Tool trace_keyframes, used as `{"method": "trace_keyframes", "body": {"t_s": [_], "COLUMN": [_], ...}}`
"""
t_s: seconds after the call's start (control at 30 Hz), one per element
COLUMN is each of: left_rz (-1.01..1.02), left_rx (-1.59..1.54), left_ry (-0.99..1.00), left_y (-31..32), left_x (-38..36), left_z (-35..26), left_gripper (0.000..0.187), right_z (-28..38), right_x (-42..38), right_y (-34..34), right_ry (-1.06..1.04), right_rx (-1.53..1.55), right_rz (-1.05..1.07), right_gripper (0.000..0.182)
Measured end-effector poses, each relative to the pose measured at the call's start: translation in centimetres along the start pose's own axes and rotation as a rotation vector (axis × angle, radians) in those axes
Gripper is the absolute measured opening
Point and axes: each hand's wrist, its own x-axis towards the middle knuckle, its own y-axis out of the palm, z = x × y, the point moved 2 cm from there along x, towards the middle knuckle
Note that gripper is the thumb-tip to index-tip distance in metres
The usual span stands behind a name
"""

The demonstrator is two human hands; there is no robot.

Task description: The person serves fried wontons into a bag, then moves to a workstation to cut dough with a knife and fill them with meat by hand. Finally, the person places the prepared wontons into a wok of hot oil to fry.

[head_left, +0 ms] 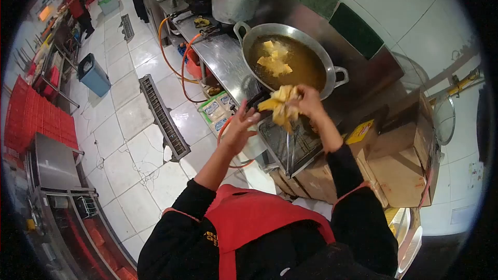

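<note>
Blocking the way ahead: a wide wok (290, 62) of oil with frying pieces, sitting just beyond the right hand (309, 101) and its clutch of yellow pieces (280, 105). Crowding the right side: stacked cardboard boxes (399, 161), close against the right forearm. Leaving open room to the left of the left hand (239, 127), over the tiled floor (129, 140) and floor drain (162, 116).

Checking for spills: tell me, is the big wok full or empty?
Partly full: the wok holds brown oil with yellow pieces floating in it.
</note>
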Motion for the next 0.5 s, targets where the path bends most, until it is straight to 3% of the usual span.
{"method": "trace_keyframes", "body": {"t_s": [0.1, 0.23, 0.33, 0.37, 0.4, 0.47, 0.5], "left_rz": [-0.073, -0.528, -0.709, -0.731, -0.778, -0.698, -0.801], "left_rx": [0.116, 0.503, 1.022, 1.133, 1.121, 1.231, 1.123], "left_ry": [-0.066, -0.190, -0.193, -0.304, -0.321, -0.701, -0.795], "left_y": [-5.6, -17.0, -28.4, -30.8, -37.9, -40.9, -41.8], "left_x": [-0.2, -4.2, -10.2, -12.9, -15.6, -20.5, -22.9], "left_z": [0.5, 5.2, 11.4, 12.8, 18.1, 19.9, 20.8], "left_gripper": [0.062, 0.046, 0.039, 0.037, 0.033, 0.035, 0.033], "right_z": [-3.9, -9.7, -11.7, -12.3, -13.3, -16.1, -17.6], "right_x": [5.0, 8.6, 9.3, 9.8, 10.3, 10.8, 11.0], "right_y": [-1.2, -0.8, -0.5, -0.4, -0.4, -0.1, -0.3], "right_ry": [0.067, 0.250, 0.418, 0.426, 0.485, 0.550, 0.518], "right_rx": [-0.329, -0.459, -0.526, -0.522, -0.597, -0.670, -0.786], "right_rz": [-0.125, -0.129, -0.047, -0.047, 0.001, 0.050, -0.134], "right_gripper": [0.045, 0.046, 0.041, 0.041, 0.040, 0.039, 0.036]}}
